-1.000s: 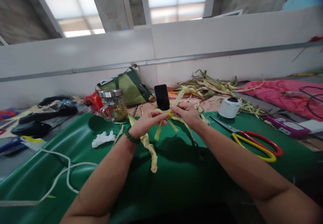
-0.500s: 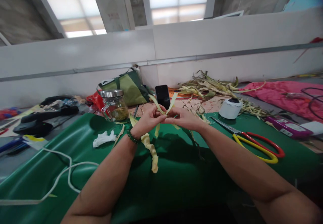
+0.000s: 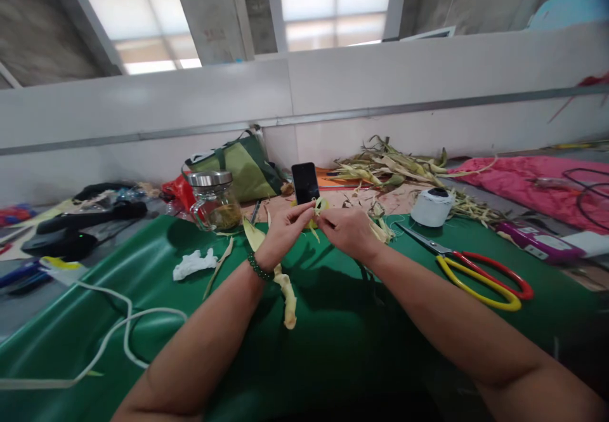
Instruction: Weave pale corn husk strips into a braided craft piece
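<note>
Both hands meet over the middle of the green mat, gripping a pale yellow-green corn husk strip that curls into a small loop above the fingertips. My left hand, with a green bead bracelet at the wrist, is closed on it in a pinch. My right hand pinches the strip from the other side; its fingers are bent and partly hidden. Below my left wrist lies a twisted husk braid on the mat. A broad husk piece shows behind the left wrist.
Scissors with red and yellow handles lie right, near a white thread spool. A glass jar mug, crumpled tissue and white cord are left. A phone stands behind the hands; dried husks are piled beyond.
The strip's two ends stood up in a V before; now it is bent into a small loop. My right hand has turned, its fingers curling inward.
</note>
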Tool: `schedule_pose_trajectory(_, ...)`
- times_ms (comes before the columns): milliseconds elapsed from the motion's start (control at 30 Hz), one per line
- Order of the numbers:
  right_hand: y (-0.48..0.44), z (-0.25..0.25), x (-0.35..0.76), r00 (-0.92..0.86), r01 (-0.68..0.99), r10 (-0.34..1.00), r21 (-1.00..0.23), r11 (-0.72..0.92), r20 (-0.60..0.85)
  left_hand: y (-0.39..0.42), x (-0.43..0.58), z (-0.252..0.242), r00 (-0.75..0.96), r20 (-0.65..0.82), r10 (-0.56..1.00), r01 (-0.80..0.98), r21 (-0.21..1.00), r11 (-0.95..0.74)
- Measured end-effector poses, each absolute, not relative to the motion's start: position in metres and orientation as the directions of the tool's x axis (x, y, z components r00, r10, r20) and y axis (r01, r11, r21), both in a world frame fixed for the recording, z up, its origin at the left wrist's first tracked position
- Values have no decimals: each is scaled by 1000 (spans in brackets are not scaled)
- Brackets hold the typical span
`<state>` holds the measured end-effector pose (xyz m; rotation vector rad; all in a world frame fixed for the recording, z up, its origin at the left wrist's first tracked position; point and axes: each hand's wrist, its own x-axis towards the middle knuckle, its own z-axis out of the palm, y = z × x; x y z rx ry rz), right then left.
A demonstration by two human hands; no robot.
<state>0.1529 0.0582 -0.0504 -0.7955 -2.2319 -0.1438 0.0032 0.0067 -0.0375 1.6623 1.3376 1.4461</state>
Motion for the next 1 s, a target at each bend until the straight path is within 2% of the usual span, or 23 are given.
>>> schedule_pose_trajectory(100,54,-52,150,-589,599,460,-22,800,664,8,0,-37,-218,369,904,190,924,-331)
schedule_pose_trajectory(200,54,-52,150,-568,648,485,-2,762,665,8,-3,-36,-325,456,829,293,882,-370)
schedule_pose_trajectory(300,54,-51,151,-532,694,520,-7,720,668,6,0,-38,-188,471,862,489,806,-334)
schedule_pose_trajectory(367,52,-51,151,-540,704,523,13,710,660,5,5,-40,-120,489,864,537,764,-358)
schedule_pose_trajectory(467,50,-51,148,-580,694,508,60,717,636,6,8,-42,-95,475,875,441,808,-391)
schedule_pose_trajectory(600,48,-55,144,-661,627,454,107,772,597,8,5,-40,-168,419,892,277,889,-365)
schedule_pose_trajectory(700,49,-56,146,-664,549,348,115,828,662,7,3,-36,-159,406,900,202,905,-373)
schedule_pose_trajectory(767,50,-54,151,-602,489,265,85,868,753,5,1,-34,-147,371,917,179,922,-345)
schedule_pose_trajectory(833,52,-50,155,-492,453,246,5,891,835,4,-1,-32,-118,314,942,174,940,-292)
schedule_pose_trajectory(900,56,-47,157,-419,404,308,-128,906,854,3,-4,-31,-82,262,962,181,953,-244)
schedule_pose_trajectory(1000,63,-46,157,-447,268,404,-312,912,798,4,-7,-31,-48,217,975,164,965,-207)
